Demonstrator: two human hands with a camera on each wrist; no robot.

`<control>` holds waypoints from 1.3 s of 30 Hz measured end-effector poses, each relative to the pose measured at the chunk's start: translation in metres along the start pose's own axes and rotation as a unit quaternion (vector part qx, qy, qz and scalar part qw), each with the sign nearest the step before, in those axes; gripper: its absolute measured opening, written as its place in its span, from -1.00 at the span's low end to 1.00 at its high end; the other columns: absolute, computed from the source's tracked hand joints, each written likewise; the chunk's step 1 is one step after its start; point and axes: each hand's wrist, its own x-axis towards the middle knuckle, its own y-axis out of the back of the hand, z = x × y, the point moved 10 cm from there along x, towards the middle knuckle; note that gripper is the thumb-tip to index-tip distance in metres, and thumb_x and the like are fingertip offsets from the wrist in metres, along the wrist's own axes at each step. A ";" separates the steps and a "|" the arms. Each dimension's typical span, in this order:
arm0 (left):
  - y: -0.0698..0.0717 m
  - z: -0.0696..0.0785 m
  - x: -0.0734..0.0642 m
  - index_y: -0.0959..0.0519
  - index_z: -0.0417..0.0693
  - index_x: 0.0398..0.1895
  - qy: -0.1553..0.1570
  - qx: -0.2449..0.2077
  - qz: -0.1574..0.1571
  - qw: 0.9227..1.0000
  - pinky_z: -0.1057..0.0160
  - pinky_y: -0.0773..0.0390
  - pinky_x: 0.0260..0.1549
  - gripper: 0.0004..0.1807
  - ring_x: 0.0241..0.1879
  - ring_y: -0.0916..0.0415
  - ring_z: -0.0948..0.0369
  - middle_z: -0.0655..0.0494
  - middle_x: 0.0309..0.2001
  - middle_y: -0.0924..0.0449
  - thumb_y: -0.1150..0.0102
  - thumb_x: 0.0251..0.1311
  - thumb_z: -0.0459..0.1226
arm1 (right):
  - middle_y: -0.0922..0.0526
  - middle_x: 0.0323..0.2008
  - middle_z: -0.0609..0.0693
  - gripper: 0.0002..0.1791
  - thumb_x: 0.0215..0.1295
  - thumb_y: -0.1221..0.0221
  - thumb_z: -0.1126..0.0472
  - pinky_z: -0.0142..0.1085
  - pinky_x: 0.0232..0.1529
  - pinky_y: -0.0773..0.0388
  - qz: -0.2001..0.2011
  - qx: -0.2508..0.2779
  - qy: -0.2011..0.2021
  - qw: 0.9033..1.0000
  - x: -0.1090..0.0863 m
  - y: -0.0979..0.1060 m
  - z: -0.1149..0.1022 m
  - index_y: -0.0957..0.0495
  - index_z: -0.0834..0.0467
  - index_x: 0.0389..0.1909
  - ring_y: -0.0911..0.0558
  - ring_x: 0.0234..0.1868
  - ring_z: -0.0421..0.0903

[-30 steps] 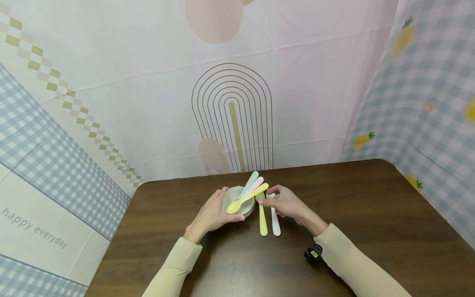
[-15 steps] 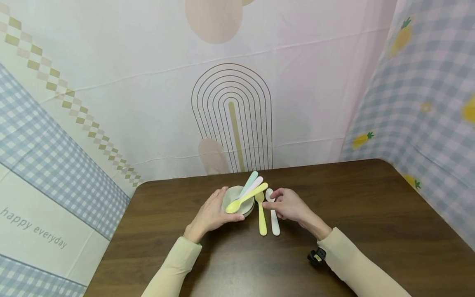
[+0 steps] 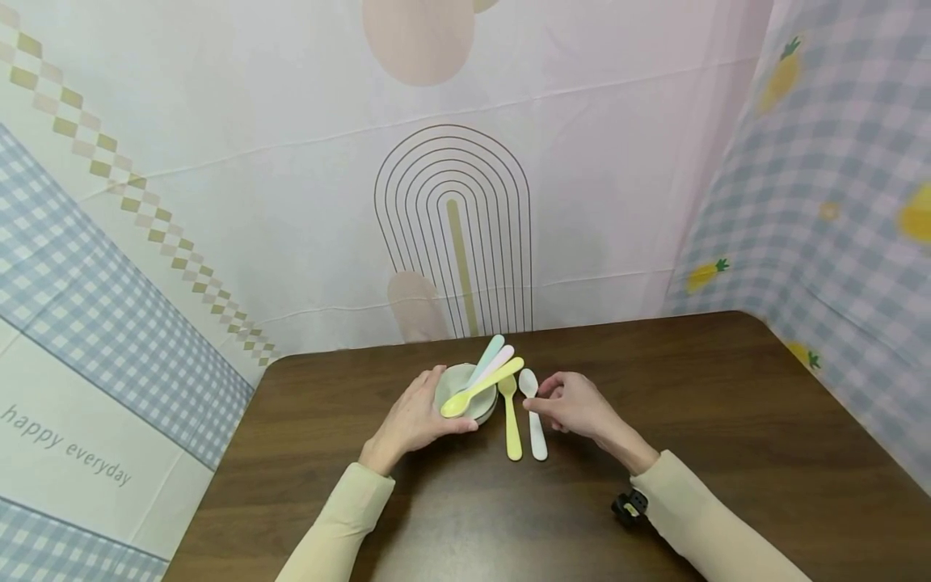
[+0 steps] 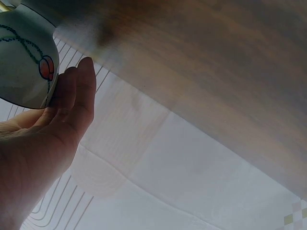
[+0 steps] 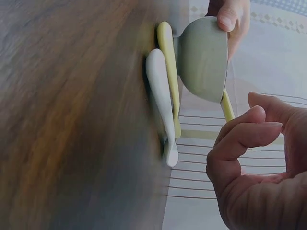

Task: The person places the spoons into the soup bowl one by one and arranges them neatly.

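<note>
The right hand [image 3: 578,406], its grip loosely curled around nothing, has edged rightward, baring the head of the white spoon [image 3: 537,440] right of the bowl [image 3: 452,382]; that spoon seems to lie free on the counter [image 3: 465,505]. Between spoon and bowl sits a yellow utensil [image 3: 513,436]. The left hand [image 3: 413,416] grips the bowl's left side; mint [image 3: 490,355], pink [image 3: 505,354] and yellow spoons [image 3: 486,388] lean inside, handles beyond its far-right rim.

We seem to be in a small, homely corner screened with cloth, though we cannot tell what kind of building holds it. Behind a dark wooden table [image 3: 691,372] we see a pale, creased cloth [image 3: 618,162] printed with an arch [image 3: 460,259]; blue checks [image 3: 44,226] and the words "happy everyday" [image 3: 67,446] fill our left, a checked curtain [image 3: 836,267] with pineapples [image 3: 701,276] our right. The bowl [image 5: 201,62] and pastel spoons [image 3: 513,428] look domestic.
</note>
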 end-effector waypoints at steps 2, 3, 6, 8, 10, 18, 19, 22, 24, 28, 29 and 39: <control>0.000 0.000 0.000 -0.32 -0.10 0.64 0.000 0.001 -0.001 1.000 -0.06 -0.59 0.23 0.26 0.24 -0.55 0.01 -0.11 0.35 -0.56 -0.65 -0.07 0.29 | -0.53 -0.62 -0.07 -0.54 0.38 -0.46 0.04 -0.33 -0.50 -0.39 0.005 -0.013 0.003 1.000 -0.001 0.001 0.001 -0.59 0.28 0.06 -0.52 -0.58 -0.16; 0.000 0.000 0.000 -0.32 -0.10 0.64 0.000 0.000 -0.001 1.000 -0.07 -0.59 0.24 0.26 0.25 -0.55 0.00 -0.12 0.36 -0.56 -0.65 -0.07 0.29 | -0.52 -0.63 -0.07 -0.55 0.38 -0.46 0.04 -0.32 -0.50 -0.39 0.008 -0.021 0.006 1.000 -0.001 0.002 0.001 -0.60 0.29 0.05 -0.51 -0.58 -0.16; 0.000 0.000 0.000 -0.31 -0.10 0.64 0.000 0.001 -0.001 1.000 -0.08 -0.59 0.26 0.27 0.27 -0.55 -0.02 -0.13 0.37 -0.55 -0.65 -0.07 0.28 | -0.53 -0.66 -0.07 -0.58 0.37 -0.47 0.04 -0.31 -0.48 -0.38 0.017 -0.046 0.013 0.999 -0.002 0.004 0.003 -0.63 0.28 -0.02 -0.51 -0.58 -0.16; 0.000 0.000 0.000 -0.31 -0.11 0.65 0.000 0.002 -0.001 1.000 -0.09 -0.59 0.27 0.27 0.29 -0.55 -0.03 -0.14 0.38 -0.55 -0.65 -0.07 0.28 | -0.54 -0.68 -0.07 -0.61 0.36 -0.47 0.03 -0.31 -0.48 -0.38 0.021 -0.062 0.015 0.998 -0.002 0.004 0.004 -0.65 0.26 -0.09 -0.52 -0.59 -0.16; 0.000 0.000 0.000 -0.31 -0.11 0.65 0.000 0.002 -0.001 1.000 -0.10 -0.59 0.29 0.27 0.31 -0.55 -0.05 -0.15 0.39 -0.54 -0.65 -0.07 0.28 | -0.56 -0.69 -0.07 -0.65 0.34 -0.48 0.02 -0.31 -0.48 -0.39 0.025 -0.076 0.016 0.997 -0.003 0.005 0.005 -0.67 0.24 -0.17 -0.53 -0.60 -0.16; 0.000 -0.001 0.000 -0.31 -0.12 0.65 0.002 -0.002 -0.002 1.000 -0.11 -0.58 0.30 0.28 0.32 -0.54 -0.05 -0.15 0.41 -0.53 -0.65 -0.08 0.28 | -0.59 -0.70 -0.06 -0.69 0.32 -0.49 0.02 -0.29 -0.47 -0.41 0.030 -0.105 0.017 0.994 -0.004 0.004 0.009 -0.70 0.18 -0.32 -0.57 -0.61 -0.16; 0.000 -0.001 0.000 -0.31 -0.12 0.65 0.002 -0.002 -0.002 1.000 -0.11 -0.59 0.29 0.28 0.32 -0.54 -0.05 -0.15 0.41 -0.53 -0.65 -0.08 0.28 | -0.59 -0.69 -0.06 -0.70 0.33 -0.49 0.02 -0.30 -0.47 -0.41 0.029 -0.105 0.014 0.994 -0.004 0.003 0.010 -0.69 0.18 -0.33 -0.57 -0.60 -0.16; -0.001 -0.001 0.000 -0.32 -0.11 0.64 0.002 0.000 0.000 1.000 -0.09 -0.59 0.27 0.27 0.30 -0.55 -0.02 -0.13 0.38 -0.55 -0.65 -0.09 0.29 | -0.59 -0.69 -0.05 -0.71 0.34 -0.48 0.03 -0.31 -0.48 -0.42 0.025 -0.111 0.010 0.993 -0.005 0.002 0.011 -0.69 0.18 -0.33 -0.57 -0.60 -0.16; -0.001 -0.001 0.000 -0.32 -0.10 0.64 0.001 0.001 0.000 1.000 -0.09 -0.60 0.26 0.27 0.28 -0.56 -0.01 -0.12 0.37 -0.56 -0.65 -0.09 0.29 | -0.59 -0.68 -0.05 -0.71 0.34 -0.48 0.04 -0.31 -0.48 -0.41 0.025 -0.115 0.007 0.993 -0.005 0.002 0.012 -0.69 0.17 -0.34 -0.57 -0.59 -0.16; 0.000 -0.001 0.000 -0.32 -0.11 0.64 0.001 0.000 0.001 1.000 -0.09 -0.60 0.26 0.27 0.29 -0.55 -0.02 -0.13 0.37 -0.56 -0.65 -0.09 0.29 | -0.60 -0.67 -0.04 -0.72 0.34 -0.48 0.05 -0.32 -0.48 -0.41 0.026 -0.122 0.003 0.992 -0.006 0.000 0.014 -0.68 0.17 -0.34 -0.58 -0.59 -0.16; 0.000 -0.001 0.000 -0.32 -0.11 0.64 0.001 -0.001 0.000 1.000 -0.10 -0.59 0.27 0.27 0.30 -0.55 -0.02 -0.13 0.38 -0.55 -0.65 -0.09 0.29 | -0.61 -0.67 -0.04 -0.72 0.34 -0.49 0.05 -0.32 -0.48 -0.41 0.027 -0.122 0.000 0.992 -0.006 0.000 0.014 -0.68 0.16 -0.34 -0.58 -0.59 -0.16; 0.000 0.000 0.000 -0.32 -0.10 0.64 0.000 -0.003 -0.001 1.000 -0.10 -0.59 0.28 0.26 0.31 -0.54 -0.04 -0.13 0.38 -0.55 -0.66 -0.08 0.28 | -0.62 -0.66 -0.02 -0.71 0.32 -0.50 0.06 -0.34 -0.52 -0.39 0.026 -0.137 -0.004 0.990 -0.011 -0.003 0.015 -0.67 0.15 -0.43 -0.59 -0.61 -0.16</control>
